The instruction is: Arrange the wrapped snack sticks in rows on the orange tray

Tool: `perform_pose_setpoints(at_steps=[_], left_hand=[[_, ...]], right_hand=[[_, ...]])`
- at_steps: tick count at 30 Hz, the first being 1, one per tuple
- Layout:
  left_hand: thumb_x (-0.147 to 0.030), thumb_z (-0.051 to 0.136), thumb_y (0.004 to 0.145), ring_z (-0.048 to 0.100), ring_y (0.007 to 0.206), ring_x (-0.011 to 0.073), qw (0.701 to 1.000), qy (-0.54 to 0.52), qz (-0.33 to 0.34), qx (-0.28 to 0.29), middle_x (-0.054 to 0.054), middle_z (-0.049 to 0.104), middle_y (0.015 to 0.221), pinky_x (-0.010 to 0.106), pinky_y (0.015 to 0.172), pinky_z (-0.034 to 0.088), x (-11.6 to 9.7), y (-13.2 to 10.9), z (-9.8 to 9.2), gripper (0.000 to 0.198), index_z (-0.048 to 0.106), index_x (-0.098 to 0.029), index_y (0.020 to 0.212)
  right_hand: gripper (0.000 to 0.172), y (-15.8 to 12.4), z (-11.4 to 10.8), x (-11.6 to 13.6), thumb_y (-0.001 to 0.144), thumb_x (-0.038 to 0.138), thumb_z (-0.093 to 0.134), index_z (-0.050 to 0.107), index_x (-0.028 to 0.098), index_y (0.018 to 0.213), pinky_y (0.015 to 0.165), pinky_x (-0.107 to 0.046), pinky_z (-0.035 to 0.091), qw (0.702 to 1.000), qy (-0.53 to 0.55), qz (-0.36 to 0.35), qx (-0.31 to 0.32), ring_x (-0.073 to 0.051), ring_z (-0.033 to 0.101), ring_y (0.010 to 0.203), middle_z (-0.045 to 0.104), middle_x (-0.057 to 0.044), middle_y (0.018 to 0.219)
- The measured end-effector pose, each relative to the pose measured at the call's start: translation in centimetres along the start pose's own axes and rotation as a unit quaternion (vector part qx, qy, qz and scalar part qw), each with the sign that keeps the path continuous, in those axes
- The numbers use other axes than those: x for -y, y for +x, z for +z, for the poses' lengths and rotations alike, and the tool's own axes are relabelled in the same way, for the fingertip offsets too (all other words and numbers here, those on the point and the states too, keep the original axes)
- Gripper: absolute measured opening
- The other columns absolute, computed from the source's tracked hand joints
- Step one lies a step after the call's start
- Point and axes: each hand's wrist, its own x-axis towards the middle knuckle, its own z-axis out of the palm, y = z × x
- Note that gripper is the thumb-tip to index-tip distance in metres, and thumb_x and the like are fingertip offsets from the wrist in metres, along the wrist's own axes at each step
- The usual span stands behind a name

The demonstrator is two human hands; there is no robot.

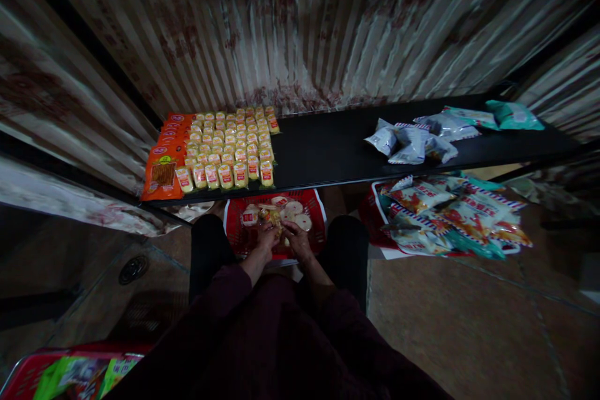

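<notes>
Between my knees stands a red basket (319, 212) holding several round, pale packaged items (304, 221). Over it, my left hand (267, 236) and my right hand (296, 239) are close together, both with fingers closed on a small yellow packet (277, 225). The fingers partly cover the packet. Just beyond the basket, on the black shelf (319, 150), small yellow-wrapped cakes (225, 175) stand in rows at the left. Orange snack bags (162, 169) lie beside them at the shelf's left end.
Silver bags (412, 145) and teal bags (515, 115) lie on the shelf's right part. A second red basket (375, 219) overflows with snack bags at the right. Another red basket (21, 375) is at the bottom left. Pleated curtain (300, 25) hangs behind the shelf.
</notes>
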Motion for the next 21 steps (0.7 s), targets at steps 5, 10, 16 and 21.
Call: perform_pose_setpoints(at_steps=[5, 10, 16, 21], left_hand=[[-0.017, 0.060, 0.073, 0.063, 0.077, 0.0112, 1.000, -0.010, 0.000, -0.001, 0.004, 0.066, 0.089, 0.026, 0.074, 0.050, 0.0, 0.1, -0.2, 0.024, 0.060, -0.018, 0.097], [-0.014, 0.058, 0.073, 0.062, 0.074, 0.0104, 1.000, -0.005, 0.019, 0.022, 0.005, 0.067, 0.090, 0.023, 0.070, 0.049, 0.3, -0.1, -0.5, 0.027, 0.061, -0.018, 0.099], [-0.006, 0.060, 0.066, 0.061, 0.072, 0.0104, 0.996, 0.028, 0.085, 0.021, 0.004, 0.067, 0.093, 0.024, 0.070, 0.049, 0.9, 0.5, -0.1, 0.034, 0.064, -0.018, 0.098], [-0.001, 0.057, 0.068, 0.062, 0.080, 0.0126, 0.982, 0.117, 0.147, -0.027, 0.003, 0.066, 0.091, 0.026, 0.076, 0.049, 0.6, 0.9, 0.1, 0.037, 0.064, -0.019, 0.100]], right_hand=[[0.037, 0.2, -0.3, -0.3, 0.051, 0.046, 0.079, 0.072, 0.024, 0.080, 0.092, -0.039, 0.046, 1.000, -0.003, 0.010, 0.005, -0.021, 0.063, 0.089, 0.072, -0.001, 0.087], [0.043, -0.1, -0.3, 0.0, 0.059, 0.052, 0.074, 0.070, 0.021, 0.088, 0.087, -0.037, 0.047, 0.999, -0.015, 0.029, 0.023, -0.021, 0.063, 0.088, 0.071, -0.003, 0.089], [0.042, -0.4, -0.1, 0.8, 0.054, 0.049, 0.077, 0.069, 0.021, 0.084, 0.083, -0.035, 0.048, 0.998, -0.056, 0.031, 0.018, -0.021, 0.062, 0.084, 0.071, -0.002, 0.085], [0.040, -0.5, 0.0, 1.2, 0.054, 0.045, 0.076, 0.070, 0.021, 0.086, 0.081, -0.034, 0.048, 0.998, -0.061, 0.023, 0.023, -0.020, 0.062, 0.082, 0.071, -0.002, 0.084]])
